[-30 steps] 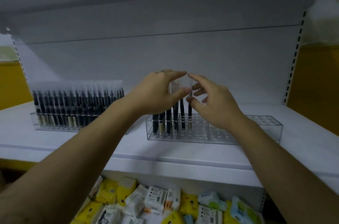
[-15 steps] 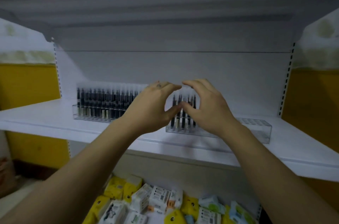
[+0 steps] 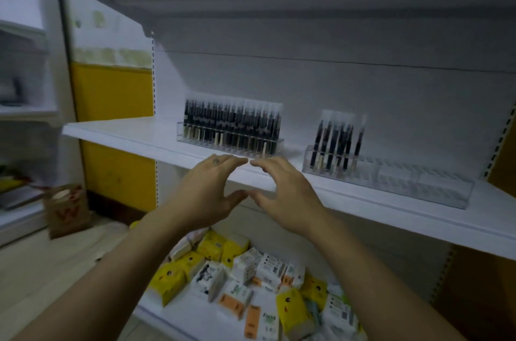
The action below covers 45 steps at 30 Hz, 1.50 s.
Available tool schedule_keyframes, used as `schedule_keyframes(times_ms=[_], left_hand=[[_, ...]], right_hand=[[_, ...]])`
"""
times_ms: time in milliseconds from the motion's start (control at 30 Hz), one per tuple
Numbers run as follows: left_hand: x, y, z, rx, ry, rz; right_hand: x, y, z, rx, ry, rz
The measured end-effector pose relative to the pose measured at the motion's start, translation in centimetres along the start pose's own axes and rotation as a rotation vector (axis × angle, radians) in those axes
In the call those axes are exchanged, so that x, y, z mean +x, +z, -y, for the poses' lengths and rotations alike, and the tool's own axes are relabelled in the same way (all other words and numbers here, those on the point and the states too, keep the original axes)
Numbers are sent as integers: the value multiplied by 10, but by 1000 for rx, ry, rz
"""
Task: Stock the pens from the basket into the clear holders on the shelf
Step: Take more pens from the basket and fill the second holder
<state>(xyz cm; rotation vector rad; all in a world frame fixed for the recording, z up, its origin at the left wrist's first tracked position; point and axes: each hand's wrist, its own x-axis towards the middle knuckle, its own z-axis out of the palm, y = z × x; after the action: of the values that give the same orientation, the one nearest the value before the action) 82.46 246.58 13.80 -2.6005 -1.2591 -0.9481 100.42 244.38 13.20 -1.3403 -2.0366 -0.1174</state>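
Head view, near, facing shelf (image 3: pixel 139 134).

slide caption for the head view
Left hand and right hand, empty, hover before a shelf with a full pen holder and a partly filled holder.

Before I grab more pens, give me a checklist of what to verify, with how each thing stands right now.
1. The left hand is free: ok, holds nothing.
2. The right hand is free: ok, holds nothing.
3. Room in the right holder: ok, pens stand only at its left end.
4. Room in the left holder: not ok, it looks full.
5. Pens seated straight: cannot tell, blurred.
6. The basket is within sight: not ok, not in view.
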Motion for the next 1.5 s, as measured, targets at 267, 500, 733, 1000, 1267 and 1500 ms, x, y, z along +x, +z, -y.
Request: schedule_keyframes(times_ms=[267,500,733,1000,1267,1500], left_hand=[[-63,61,56,-21,-226,156],[-127,143,94,-55,-416,403],[-176,220,117,-122,-558,627],[-234,302,141,-312,-830,858],[-304,376,150,-421,-1026,1059],[-309,446,152,-527,-1060,1007]], right_hand=[[-24,103,-21,79,91,234],[-78,211,-49,197,245,517],[-137,300,-72,254,392,780],[-206,381,-103,252,609,1111],[-269,444,-128,266,771,1367],[-265,471,-137,351,1008,1321]])
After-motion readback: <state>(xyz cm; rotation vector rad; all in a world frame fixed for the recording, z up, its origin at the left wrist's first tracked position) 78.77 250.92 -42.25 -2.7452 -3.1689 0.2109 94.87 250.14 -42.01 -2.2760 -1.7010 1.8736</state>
